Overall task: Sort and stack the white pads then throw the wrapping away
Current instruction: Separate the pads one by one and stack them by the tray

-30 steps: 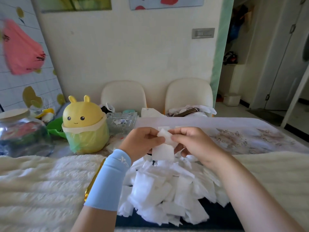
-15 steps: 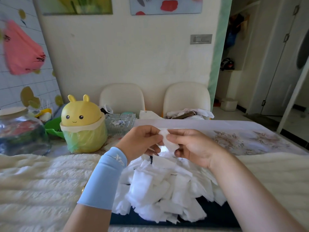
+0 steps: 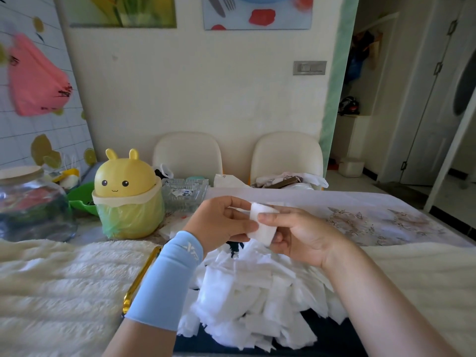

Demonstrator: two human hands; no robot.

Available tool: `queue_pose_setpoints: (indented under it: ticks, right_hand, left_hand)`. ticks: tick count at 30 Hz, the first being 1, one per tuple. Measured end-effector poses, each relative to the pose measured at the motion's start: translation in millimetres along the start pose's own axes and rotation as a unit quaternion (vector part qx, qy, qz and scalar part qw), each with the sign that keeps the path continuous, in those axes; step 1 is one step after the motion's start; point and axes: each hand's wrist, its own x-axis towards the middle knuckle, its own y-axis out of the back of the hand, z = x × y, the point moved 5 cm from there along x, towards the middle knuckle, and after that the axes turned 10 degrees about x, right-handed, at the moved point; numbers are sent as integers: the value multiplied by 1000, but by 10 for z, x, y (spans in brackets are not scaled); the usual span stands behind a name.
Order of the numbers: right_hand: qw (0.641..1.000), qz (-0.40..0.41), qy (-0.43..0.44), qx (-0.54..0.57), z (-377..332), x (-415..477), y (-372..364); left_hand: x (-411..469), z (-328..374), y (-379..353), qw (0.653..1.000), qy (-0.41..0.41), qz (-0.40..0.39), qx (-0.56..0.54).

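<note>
1. White pad [image 3: 262,225] has turned since half a second ago: then skewed and creased between the fingertips, now flat with its broad face to the camera; both hands keep their hold.
2. Grip by left hand [image 3: 219,222]: thumb and forefinger pinch the pad's left edge, other fingers curled below.
3. Grip by right hand [image 3: 301,235]: thumb lies across the pad's upper front, fingers [image 3: 277,237] curled behind it, one tip showing at the lower right edge.
4. Long axis is near upright, top leaning slightly left; short bottom edge points down at the pile.
5. Pad is held in the air just above the far edge of the pile of white pads [image 3: 257,292].
6. Light-blue sleeve [image 3: 167,279] crosses the pile's left side; yellow bunny bin [image 3: 128,194] stands beyond-left of the pile, glass jar [image 3: 31,207] farther left.
</note>
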Motion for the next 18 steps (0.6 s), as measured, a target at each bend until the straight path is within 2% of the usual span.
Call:
queue_pose_setpoints:
  ticks: [2,4,8,10,12,14,15,18]
  right_hand:
    - [1000,4,-7,-27,-1,-3,23]
    - [997,45,7,-65,-17,17,89]
    - [978,119,76,-151,-81,-6,96]
    - [961,131,108,-217,-110,-12,61]
    - [922,148,138,-331,-165,-18,51]
    - [879,120,140,-440,-197,-50,-4]
    - [867,75,116,-478,-167,-71,-68]
    - [821,-47,-7,-569,47,-142,-265]
  left_hand:
    - [16,-10,8,1000,-7,2,4]
    - [26,-26,5,1000,-5,-4,1]
    - [2,-58,-36,999,12,-30,-3]
    - [15,-75,13,1000,13,8,-2]
    - [28,-103,111,997,25,67,-19]
    - [28,-129,207,992,41,109,-39]
    - [23,-138,242,991,46,117,-52]
    - [-2,-139,283,989,49,124,-61]
